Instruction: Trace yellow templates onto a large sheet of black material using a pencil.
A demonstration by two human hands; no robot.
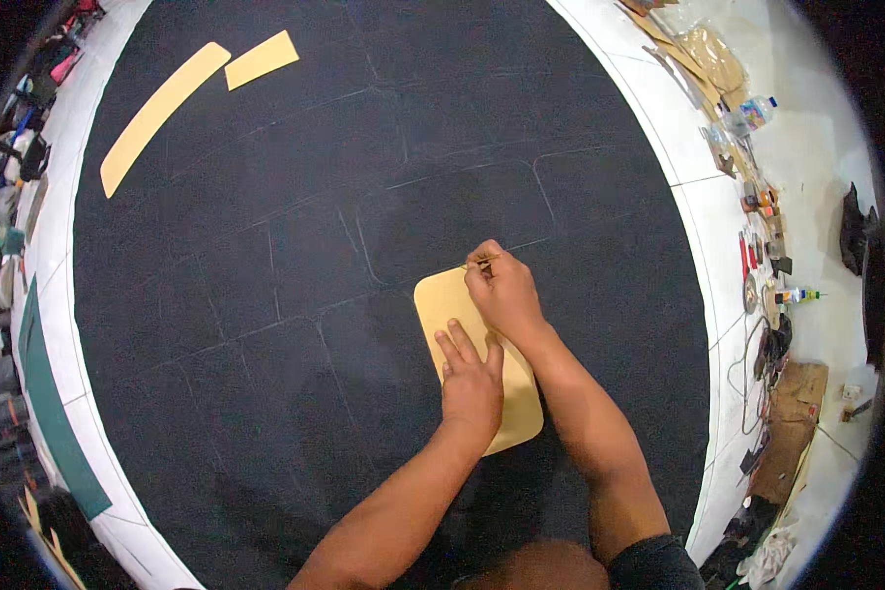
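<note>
Template (433, 305), a tan rounded card, lies flat on the black sheet (364, 147) near its lower middle. Left hand (470, 383) presses it down, fingers spread flat. Right hand (501, 290) pinches a thin pen (480, 261) at the template's top edge. 2 tan strips (157, 108) lie well apart at the sheet's upper left corner.

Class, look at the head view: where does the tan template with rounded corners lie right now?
The tan template lies on the black sheet, just below centre, pressed flat under the left hand, while the right hand holds a thin marking tool at its top edge.
</note>
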